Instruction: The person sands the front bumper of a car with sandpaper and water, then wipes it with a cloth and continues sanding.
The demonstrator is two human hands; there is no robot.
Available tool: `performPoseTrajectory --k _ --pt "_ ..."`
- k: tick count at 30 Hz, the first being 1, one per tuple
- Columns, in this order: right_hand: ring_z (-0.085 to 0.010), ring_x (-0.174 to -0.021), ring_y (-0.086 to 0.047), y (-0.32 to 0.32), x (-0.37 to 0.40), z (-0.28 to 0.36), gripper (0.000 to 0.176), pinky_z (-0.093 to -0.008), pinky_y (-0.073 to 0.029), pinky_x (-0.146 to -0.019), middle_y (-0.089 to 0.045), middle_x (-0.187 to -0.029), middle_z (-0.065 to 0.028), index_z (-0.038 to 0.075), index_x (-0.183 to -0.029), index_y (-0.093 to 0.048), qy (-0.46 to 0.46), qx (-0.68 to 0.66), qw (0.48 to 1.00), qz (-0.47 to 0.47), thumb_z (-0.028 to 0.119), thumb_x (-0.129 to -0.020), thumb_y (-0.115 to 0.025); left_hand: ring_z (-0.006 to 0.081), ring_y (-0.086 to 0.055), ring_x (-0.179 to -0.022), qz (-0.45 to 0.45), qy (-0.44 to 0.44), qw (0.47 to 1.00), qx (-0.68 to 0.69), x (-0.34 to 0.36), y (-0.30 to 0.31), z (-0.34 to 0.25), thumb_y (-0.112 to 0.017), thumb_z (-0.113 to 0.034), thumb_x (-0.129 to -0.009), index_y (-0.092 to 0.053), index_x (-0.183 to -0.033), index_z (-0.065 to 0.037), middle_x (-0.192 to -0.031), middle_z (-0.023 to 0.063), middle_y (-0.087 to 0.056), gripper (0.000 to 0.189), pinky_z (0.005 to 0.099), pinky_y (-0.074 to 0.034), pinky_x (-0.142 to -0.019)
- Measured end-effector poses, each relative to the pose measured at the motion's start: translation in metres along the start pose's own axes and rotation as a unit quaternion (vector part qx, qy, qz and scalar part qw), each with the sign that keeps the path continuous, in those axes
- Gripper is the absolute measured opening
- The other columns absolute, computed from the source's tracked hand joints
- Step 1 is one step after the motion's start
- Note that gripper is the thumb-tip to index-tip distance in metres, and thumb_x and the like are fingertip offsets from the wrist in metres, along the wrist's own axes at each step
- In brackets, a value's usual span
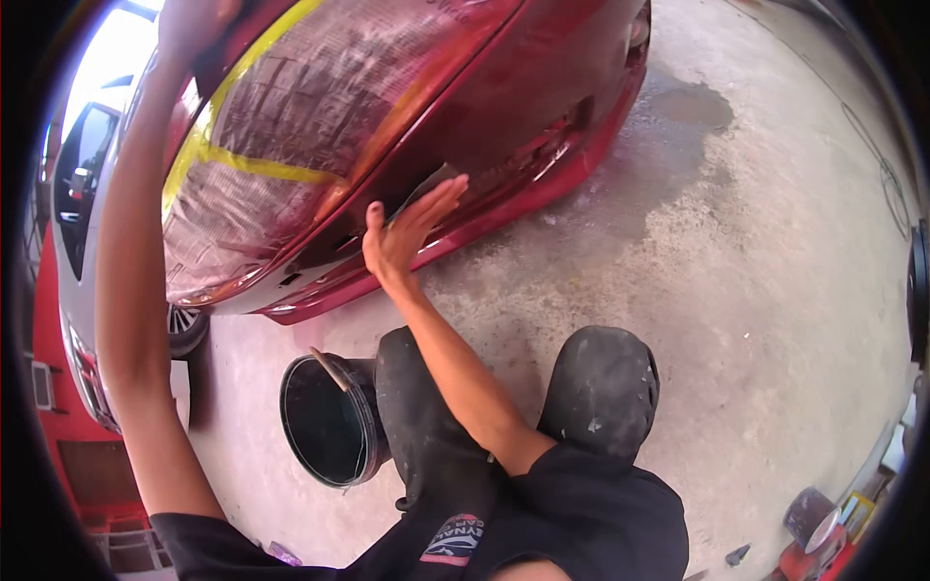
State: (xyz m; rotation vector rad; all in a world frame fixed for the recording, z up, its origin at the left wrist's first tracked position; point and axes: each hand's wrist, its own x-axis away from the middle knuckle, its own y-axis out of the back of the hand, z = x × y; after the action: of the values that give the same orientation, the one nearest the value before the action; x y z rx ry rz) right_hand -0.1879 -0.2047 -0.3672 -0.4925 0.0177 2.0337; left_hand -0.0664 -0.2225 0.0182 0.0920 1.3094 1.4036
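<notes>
My right hand point(415, 230) lies nearly flat against the dark red rear bumper point(504, 126) of a car, thumb apart from the fingers. A thin dark grey sheet, which looks like sandpaper point(430, 182), is pressed beneath it, with edges showing past the fingers. Up at the top left, my left hand point(199, 21) is at the car's upper body, its fingers mostly hidden and cut off by the frame. Newspaper masking point(310, 107) held by yellow tape point(262, 167) covers the panel between my arms.
A black bucket point(291, 426) with a wooden-gripped handle stands beside my left knee. Wet patches point(693, 107) mark the concrete floor point(765, 290). A silver car point(87, 184) is parked at the left. Containers point(809, 518) sit at lower right; a cable point(877, 155) runs along the right.
</notes>
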Motion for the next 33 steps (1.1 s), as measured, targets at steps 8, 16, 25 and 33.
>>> performPoseTrajectory --k 8,16,25,33 --pt "-0.0411 -0.164 0.006 0.046 -0.136 -0.01 0.078 -0.0538 0.001 -0.132 0.01 -0.175 -0.027 -0.006 -0.166 0.005 -0.064 -0.002 0.997 -0.038 0.036 -0.114 -0.035 0.0312 -0.06 -0.134 -0.025 -0.007 0.999 0.026 -0.002 -0.006 0.0 -0.058 -0.026 -0.102 -0.059 -0.147 -0.006 -0.143 0.0186 -0.064 0.05 0.0466 -0.046 -0.113" --pt "-0.0456 -0.163 0.004 0.043 -0.115 -0.021 0.081 -0.0591 -0.001 -0.13 0.007 -0.177 -0.0235 -0.002 -0.168 0.005 -0.022 -0.021 1.0 0.004 0.048 -0.114 -0.031 0.0377 -0.06 -0.133 -0.003 -0.014 0.999 -0.031 -0.007 -0.002 0.018 -0.061 -0.031 -0.097 -0.061 -0.144 -0.005 -0.14 0.0248 -0.065 0.053 0.0501 -0.046 -0.113" --pt "-0.0317 -0.137 -0.054 0.101 -0.096 -0.008 0.076 -0.0452 -0.04 -0.117 -0.041 -0.163 -0.0198 -0.003 -0.163 -0.027 -0.321 -0.259 0.91 0.034 0.056 -0.114 -0.033 0.0468 -0.056 -0.129 0.067 0.076 0.973 -0.206 -0.014 0.022 -0.05 -0.06 -0.034 -0.101 -0.054 -0.146 -0.005 -0.141 0.0265 -0.058 0.054 0.0547 -0.047 -0.107" --pt "-0.0262 -0.15 -0.043 0.166 -0.13 0.076 0.075 -0.0511 -0.043 -0.119 -0.045 -0.16 -0.0037 0.017 -0.158 -0.04 -0.458 -0.586 0.643 0.182 0.071 -0.109 -0.028 0.0352 -0.061 -0.108 0.128 -0.12 0.976 0.127 0.084 -0.056 -0.255 -0.074 -0.03 -0.088 -0.063 -0.125 -0.014 -0.118 0.0117 -0.063 0.042 0.046 -0.054 -0.086"
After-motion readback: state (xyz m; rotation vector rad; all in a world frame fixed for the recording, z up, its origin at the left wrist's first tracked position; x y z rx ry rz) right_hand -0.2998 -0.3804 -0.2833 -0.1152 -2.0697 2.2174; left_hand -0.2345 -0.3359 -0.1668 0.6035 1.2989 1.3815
